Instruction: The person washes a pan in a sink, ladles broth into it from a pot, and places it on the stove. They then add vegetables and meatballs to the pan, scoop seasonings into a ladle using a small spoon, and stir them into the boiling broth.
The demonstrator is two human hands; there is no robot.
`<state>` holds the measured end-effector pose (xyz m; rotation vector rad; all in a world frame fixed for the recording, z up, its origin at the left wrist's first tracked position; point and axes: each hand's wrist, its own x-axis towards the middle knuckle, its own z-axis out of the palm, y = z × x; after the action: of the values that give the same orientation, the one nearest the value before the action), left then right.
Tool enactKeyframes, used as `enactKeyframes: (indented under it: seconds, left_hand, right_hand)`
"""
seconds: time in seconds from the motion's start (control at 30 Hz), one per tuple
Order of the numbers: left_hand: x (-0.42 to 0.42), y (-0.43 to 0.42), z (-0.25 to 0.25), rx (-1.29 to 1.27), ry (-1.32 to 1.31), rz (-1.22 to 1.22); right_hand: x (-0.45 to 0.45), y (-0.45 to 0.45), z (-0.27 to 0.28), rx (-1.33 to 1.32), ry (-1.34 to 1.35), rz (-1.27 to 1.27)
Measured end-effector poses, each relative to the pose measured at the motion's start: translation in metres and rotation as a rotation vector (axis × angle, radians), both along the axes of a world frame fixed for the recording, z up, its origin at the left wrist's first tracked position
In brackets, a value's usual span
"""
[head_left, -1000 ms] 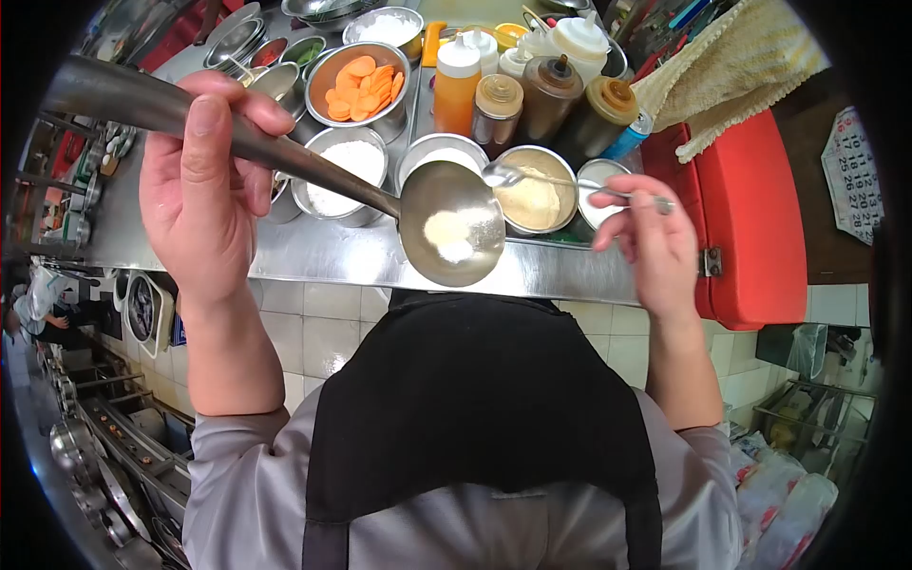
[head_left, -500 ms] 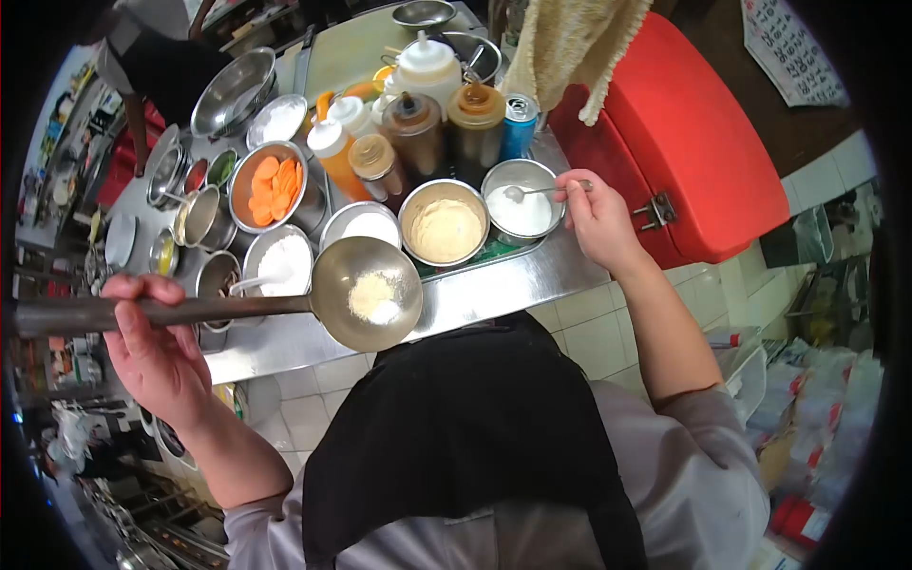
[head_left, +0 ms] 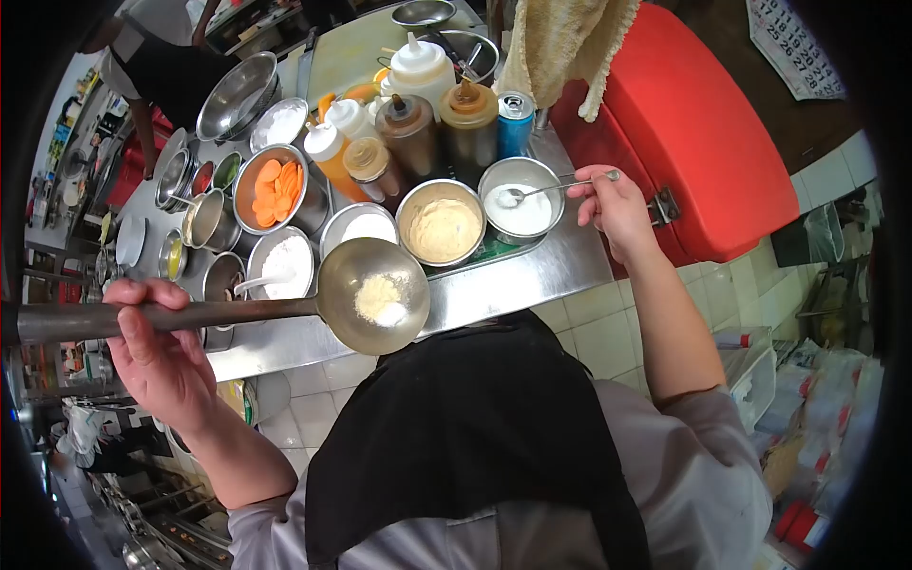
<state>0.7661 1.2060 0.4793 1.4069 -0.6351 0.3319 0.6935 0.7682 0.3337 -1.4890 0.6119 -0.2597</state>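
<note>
My left hand is closed around the dark handle of a ladle, which reaches out to the right in front of the counter edge. Pale yellowish and white powder lies in its bowl. Between the fingers of my right hand is a small metal spoon. The spoon's tip is inside a metal bowl of white granules, at the right end of the front row. Just left of that stands a bowl of beige powder, and beside it a bowl of white powder, partly behind the ladle.
Behind the bowls stand several sauce bottles and a blue can. Sliced carrots fill a metal bowl. A red cooler box is at the right, with a cloth hanging beside it. Another person stands at the far left.
My right hand has shifted slightly right and its fingers have opened a little around the spoon handle. The spoon's tip stays in the bowl. The ladle is nearly still.
</note>
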Motion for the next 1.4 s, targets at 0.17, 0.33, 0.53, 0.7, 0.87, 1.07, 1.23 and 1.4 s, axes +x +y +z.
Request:
enactKeyframes:
  seconds: [0.17,0.33,0.53,0.7,0.87,1.07,1.23,1.4]
  left_hand:
    - [0.0,-0.001,-0.004,-0.001,0.012,-0.053]
    - [0.002,-0.004,-0.007,0.001,0.001,-0.028]
    - [0.005,-0.004,-0.01,-0.006,0.015,0.007]
    - [0.007,-0.004,-0.009,0.003,0.003,0.003]
    - [0.009,-0.005,-0.009,-0.002,0.011,0.006]
    - [0.009,-0.004,-0.009,0.018,0.034,-0.044]
    - [0.01,-0.005,-0.009,0.016,0.043,-0.035]
    - [0.012,-0.005,-0.009,0.01,0.02,-0.031]
  right_hand:
    - [-0.001,-0.002,-0.003,-0.03,0.001,0.004]
    - [-0.002,-0.007,-0.003,-0.02,0.008,0.002]
    - [-0.002,-0.009,-0.009,0.001,0.016,-0.007]
    - [-0.004,-0.006,-0.002,0.033,0.033,-0.021]
    - [-0.007,-0.009,0.004,0.079,0.011,-0.023]
    - [-0.003,-0.01,0.005,0.045,0.024,-0.03]
    - [0.009,0.004,-0.004,-0.039,0.024,0.003]
    - [0.01,0.01,-0.006,-0.032,0.021,0.041]
